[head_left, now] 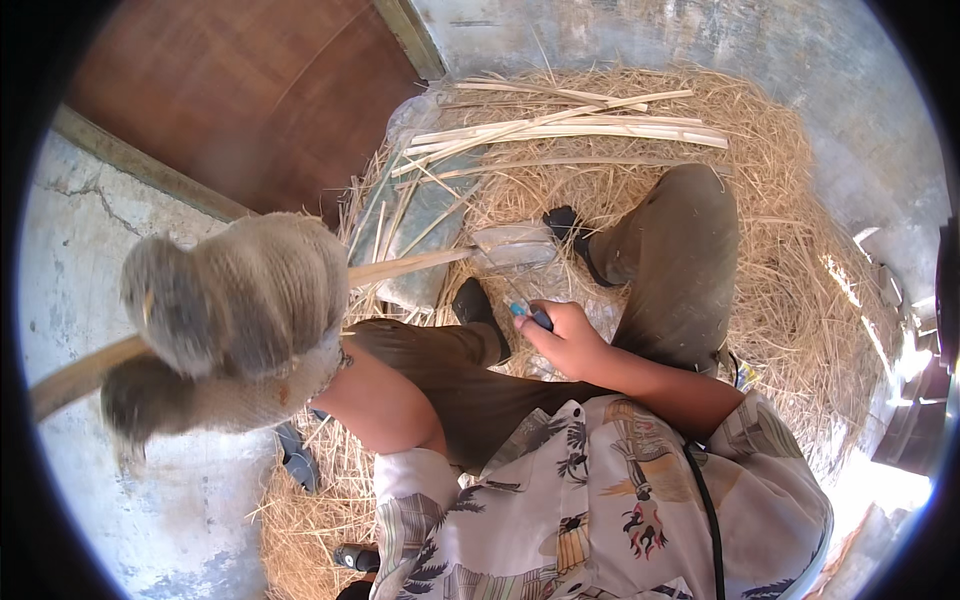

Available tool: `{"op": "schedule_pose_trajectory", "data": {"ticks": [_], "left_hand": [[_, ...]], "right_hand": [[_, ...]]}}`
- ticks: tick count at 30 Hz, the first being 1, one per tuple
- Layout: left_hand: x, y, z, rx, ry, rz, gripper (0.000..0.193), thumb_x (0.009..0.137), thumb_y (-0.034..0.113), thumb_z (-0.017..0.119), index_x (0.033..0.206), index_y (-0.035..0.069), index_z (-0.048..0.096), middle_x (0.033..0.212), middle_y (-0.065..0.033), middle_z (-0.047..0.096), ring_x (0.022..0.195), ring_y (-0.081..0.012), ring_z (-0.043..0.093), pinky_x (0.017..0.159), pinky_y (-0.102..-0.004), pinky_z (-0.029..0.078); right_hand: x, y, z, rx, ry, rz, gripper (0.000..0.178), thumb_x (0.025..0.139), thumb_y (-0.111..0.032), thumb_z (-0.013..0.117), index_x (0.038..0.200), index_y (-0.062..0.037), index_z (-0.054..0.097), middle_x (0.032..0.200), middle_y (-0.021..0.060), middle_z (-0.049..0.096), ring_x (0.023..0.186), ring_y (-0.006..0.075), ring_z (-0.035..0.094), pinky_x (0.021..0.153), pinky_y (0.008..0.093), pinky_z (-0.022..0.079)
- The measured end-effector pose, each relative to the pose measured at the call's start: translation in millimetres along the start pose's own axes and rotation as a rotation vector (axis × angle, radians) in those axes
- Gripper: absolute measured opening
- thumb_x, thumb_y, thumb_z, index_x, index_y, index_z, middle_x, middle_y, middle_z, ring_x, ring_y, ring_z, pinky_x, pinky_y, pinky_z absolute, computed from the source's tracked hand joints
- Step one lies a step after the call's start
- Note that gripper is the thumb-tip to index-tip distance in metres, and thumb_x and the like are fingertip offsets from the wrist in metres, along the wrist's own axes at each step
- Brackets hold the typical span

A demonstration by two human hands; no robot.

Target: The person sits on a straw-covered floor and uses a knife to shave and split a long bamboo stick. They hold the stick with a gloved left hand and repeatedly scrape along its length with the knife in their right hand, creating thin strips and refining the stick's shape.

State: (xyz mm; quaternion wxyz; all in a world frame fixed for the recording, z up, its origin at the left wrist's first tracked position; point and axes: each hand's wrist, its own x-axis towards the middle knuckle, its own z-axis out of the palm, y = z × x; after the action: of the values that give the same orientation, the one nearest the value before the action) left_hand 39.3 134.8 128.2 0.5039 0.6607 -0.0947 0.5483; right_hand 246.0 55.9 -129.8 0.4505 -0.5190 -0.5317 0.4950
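My left hand (235, 300), in a worn grey-beige knit glove, is raised close to the camera on the left. Its fingers wrap round a long pale strip of wood or bamboo (410, 266). One end of the strip runs out to the left rim; the other slants down toward the floor between my feet. My right hand (570, 340) is bare and rests low between my legs. It is closed on a small tool with a dark blue and light blue handle (541, 318); what its working end is, I cannot make out.
Several pale strips (570, 132) lie across straw-like shavings (780, 200) ahead. A greenish slab (425, 210) lies left of them. A brown door panel (240, 90) and weathered walls (660, 40) close in. A dark sandal (297, 458) lies at the lower left.
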Motion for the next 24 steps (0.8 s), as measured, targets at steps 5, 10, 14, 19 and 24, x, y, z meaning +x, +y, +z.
{"op": "schedule_pose_trajectory", "data": {"ticks": [5, 10, 14, 19, 24], "left_hand": [[2, -8, 6, -0.074, -0.109, 0.024, 0.044, 0.088, 0.058, 0.068, 0.074, 0.019, 0.053, 0.047, 0.0067, 0.049, 0.031, -0.0017, 0.04, 0.031, -0.0171, 0.038], [8, -14, -3, -0.164, -0.233, -0.003, 0.046, 0.087, 0.059, 0.069, 0.07, 0.02, 0.052, 0.048, 0.0056, 0.051, 0.032, -0.0023, 0.041, 0.031, -0.0172, 0.038], [6, -6, 15, -0.154, -0.087, -0.03, 0.048, 0.085, 0.061, 0.07, 0.068, 0.02, 0.052, 0.049, 0.0051, 0.052, 0.032, -0.0028, 0.04, 0.03, -0.0166, 0.036], [6, -5, 6, -0.127, -0.068, -0.045, 0.048, 0.085, 0.06, 0.072, 0.068, 0.019, 0.052, 0.048, 0.0056, 0.05, 0.032, -0.0025, 0.039, 0.03, -0.0158, 0.035], [7, -10, 2, -0.166, -0.101, -0.045, 0.047, 0.088, 0.056, 0.07, 0.067, 0.019, 0.05, 0.048, 0.0049, 0.049, 0.031, -0.0023, 0.037, 0.029, -0.0167, 0.032]], "right_hand": [[17, 31, -14, 0.116, -0.021, 0.306, 0.037, 0.092, -0.026, 0.062, 0.069, 0.0022, 0.056, 0.055, 0.0122, 0.052, 0.053, 0.0186, 0.047, 0.055, 0.0401, 0.04], [4, 22, -8, -0.05, 0.04, 0.179, 0.038, 0.092, -0.026, 0.061, 0.067, 0.0022, 0.057, 0.056, 0.0146, 0.055, 0.053, 0.0217, 0.05, 0.056, 0.0414, 0.042], [2, -6, -3, -0.061, -0.008, -0.01, 0.04, 0.092, -0.028, 0.061, 0.066, 0.0014, 0.057, 0.055, 0.0131, 0.055, 0.053, 0.022, 0.053, 0.057, 0.0408, 0.043], [17, 36, -11, 0.126, -0.065, 0.445, 0.042, 0.091, -0.031, 0.065, 0.065, 0.0003, 0.057, 0.055, 0.0079, 0.053, 0.053, 0.0184, 0.05, 0.055, 0.0385, 0.041], [5, -42, -23, 0.085, 0.222, -0.087, 0.035, 0.099, -0.027, 0.06, 0.072, -0.0064, 0.052, 0.057, 0.0005, 0.048, 0.046, 0.0089, 0.046, 0.044, 0.0269, 0.034]]}}
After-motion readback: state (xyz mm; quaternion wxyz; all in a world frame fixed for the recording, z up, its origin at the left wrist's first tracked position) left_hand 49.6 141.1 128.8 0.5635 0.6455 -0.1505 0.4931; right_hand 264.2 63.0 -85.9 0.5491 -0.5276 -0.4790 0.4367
